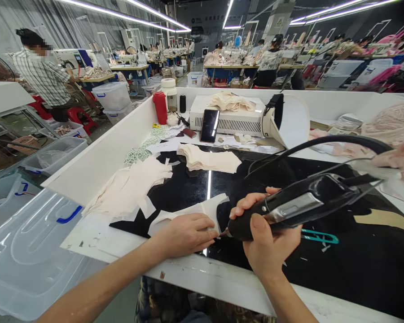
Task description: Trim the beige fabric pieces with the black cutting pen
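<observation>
Head view: hands (185, 233) pin fabric piece (191, 211) near table edge (222, 280).

Our left hand (185, 234) lies palm down, fingers stretched flat and close together, pointing right, with the bare forearm running in from the lower left. Our right hand (265, 237) is curled into a closed grip, thumb on top and knuckles toward us, fingers wrapped over the far side. Its wrist bends upward from a forearm entering at the lower right. The two hands sit just beside each other.
</observation>
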